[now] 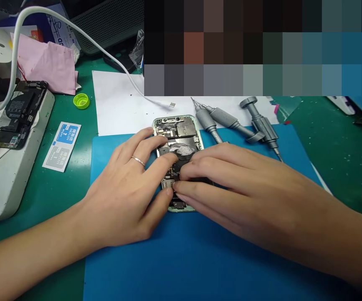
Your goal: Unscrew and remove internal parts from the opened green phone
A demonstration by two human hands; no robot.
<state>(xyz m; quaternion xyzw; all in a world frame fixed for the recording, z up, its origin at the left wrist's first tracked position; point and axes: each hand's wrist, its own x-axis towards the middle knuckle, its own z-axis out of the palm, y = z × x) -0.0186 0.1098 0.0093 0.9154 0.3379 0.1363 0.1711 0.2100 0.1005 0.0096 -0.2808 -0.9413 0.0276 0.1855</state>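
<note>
An opened phone [185,127] with a pale green frame lies on a blue mat [155,267], its inner parts showing. My left hand [127,188], a ring on one finger, rests along the phone's left side with its fingers bent and its thumb at the lower left edge. My right hand [237,184] covers the phone's right and lower middle. Its fingertips are pressed together on the inner parts near my left index finger. Whatever lies beneath those fingertips is too small or hidden to make out.
Grey screwdrivers [206,119] lie beyond the phone, partly on white paper [118,104]. A white cable [83,32] arches over the upper left. Another opened phone [21,108] sits on a white box [27,184]. Nearby are a green cap [81,101] and wipe packets [62,146].
</note>
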